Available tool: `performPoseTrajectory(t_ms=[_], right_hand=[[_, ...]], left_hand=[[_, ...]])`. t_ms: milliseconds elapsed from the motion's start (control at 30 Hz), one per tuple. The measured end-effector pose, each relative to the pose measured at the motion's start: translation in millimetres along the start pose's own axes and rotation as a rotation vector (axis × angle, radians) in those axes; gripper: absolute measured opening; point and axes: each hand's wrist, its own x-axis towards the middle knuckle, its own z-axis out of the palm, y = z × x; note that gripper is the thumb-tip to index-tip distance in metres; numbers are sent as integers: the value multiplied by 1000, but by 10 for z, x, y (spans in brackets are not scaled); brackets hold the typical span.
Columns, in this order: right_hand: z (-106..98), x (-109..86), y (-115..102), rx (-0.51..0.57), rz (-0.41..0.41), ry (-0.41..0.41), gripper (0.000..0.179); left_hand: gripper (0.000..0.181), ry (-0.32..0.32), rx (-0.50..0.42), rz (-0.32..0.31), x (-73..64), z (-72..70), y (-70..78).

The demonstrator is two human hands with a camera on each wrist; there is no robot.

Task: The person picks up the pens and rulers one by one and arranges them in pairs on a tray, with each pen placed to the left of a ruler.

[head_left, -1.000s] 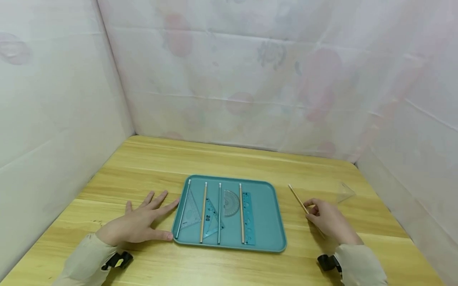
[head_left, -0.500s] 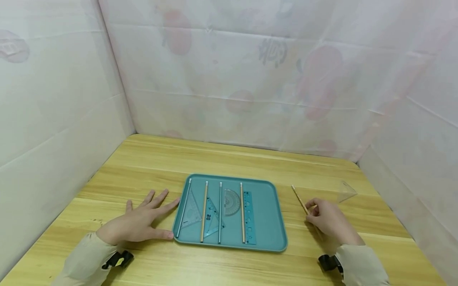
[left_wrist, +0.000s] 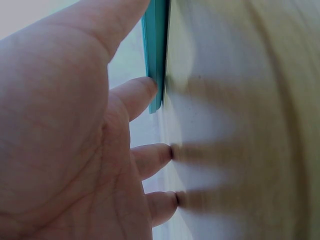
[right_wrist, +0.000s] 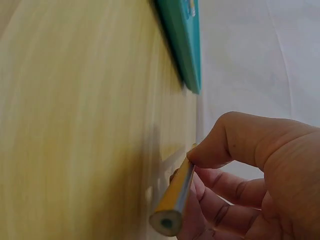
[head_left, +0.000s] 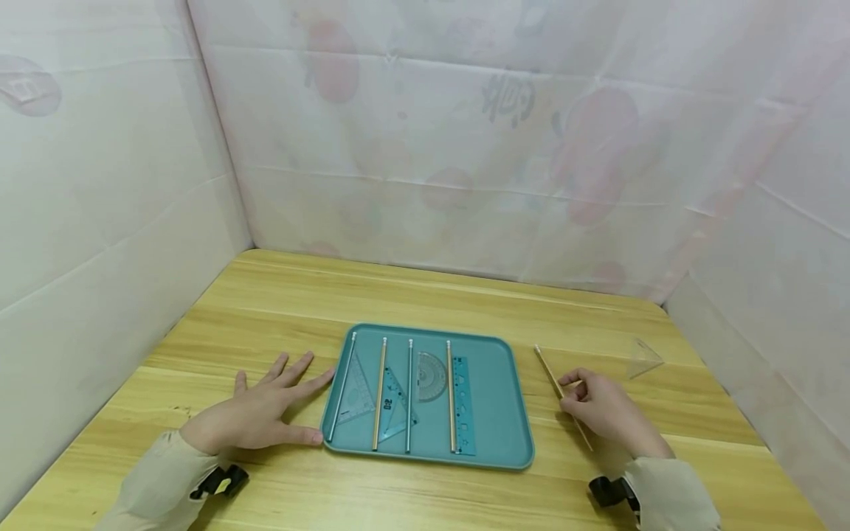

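Note:
My right hand (head_left: 607,413) pinches a gold pencil (head_left: 550,370) between thumb and fingers, just right of the teal tray (head_left: 498,413). In the right wrist view the pencil (right_wrist: 172,200) points its flat, unsharpened end toward the camera. My left hand (head_left: 255,417) is spread at the tray's left side, thumb and index fingertip touching its rim; in the left wrist view other fingertips (left_wrist: 162,156) rest on the table. On the tray lie two gold and two dark green pencils, a clear set square (head_left: 355,398), a blue set square (head_left: 393,391), a clear protractor (head_left: 433,376) and a blue ruler (head_left: 465,413).
A small clear set square (head_left: 644,358) lies on the wooden table (head_left: 425,494) beyond my right hand. The tray's right part, beside the ruler, shows bare surface. White printed cloth (head_left: 425,147) hangs behind and on both sides of the table.
My right hand has shifted slightly left with the pencil, whose near end now shows below the hand. The left hand and tray look the same.

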Motion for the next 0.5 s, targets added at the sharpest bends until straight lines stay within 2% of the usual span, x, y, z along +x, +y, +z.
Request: performPoseTrajectory(t_ms=[200, 500], right_hand=[[25, -19, -60, 56, -23, 10, 50], [58, -48, -192, 122, -12, -1, 52]], left_hand=[[100, -2, -3, 3, 3, -1, 4], [101, -2, -7, -2, -2, -1, 11]])
